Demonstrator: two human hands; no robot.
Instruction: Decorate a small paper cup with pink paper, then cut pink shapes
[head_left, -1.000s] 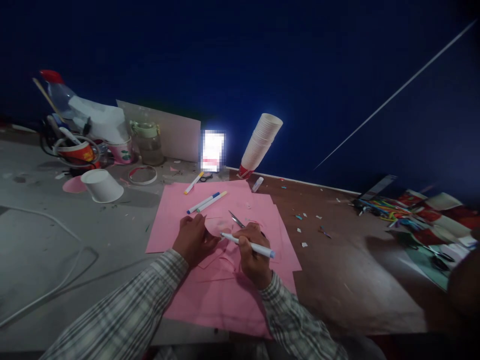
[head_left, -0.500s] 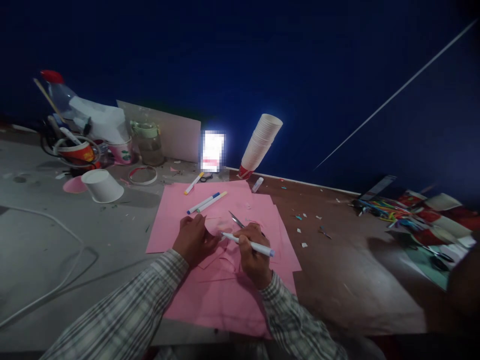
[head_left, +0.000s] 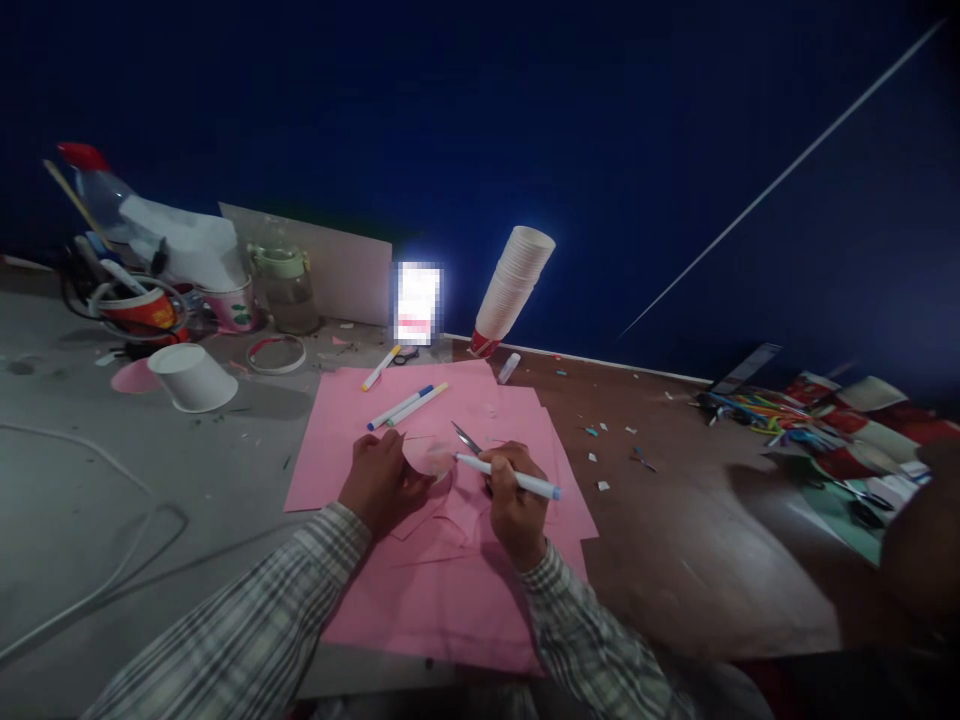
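My right hand (head_left: 516,500) is closed round a white marker (head_left: 534,484), its tip pointing left. Between the hands is a small pink paper piece (head_left: 427,455), which my left hand (head_left: 381,482) pinches at its left and lower edge. Both hands are over large pink sheets (head_left: 450,620) spread on the table. Scissors (head_left: 466,437) lie on the sheets, their handles hidden by my right hand. Beyond my left hand rest a blue-capped marker (head_left: 400,408) and a marker with a pale yellow end (head_left: 418,405).
Behind the sheets lean stacked paper cups (head_left: 516,285) beside a bright blurred screen (head_left: 418,303). At left are a white cup (head_left: 193,379), a jar (head_left: 284,290) and a red cup of tools (head_left: 142,312). Pipe cleaners (head_left: 757,415) and scissors (head_left: 866,505) lie at right.
The marker tip has moved slightly right, away from my left hand, and my right hand has shifted with it. The whole view has shifted a little, so the table items appear further left.
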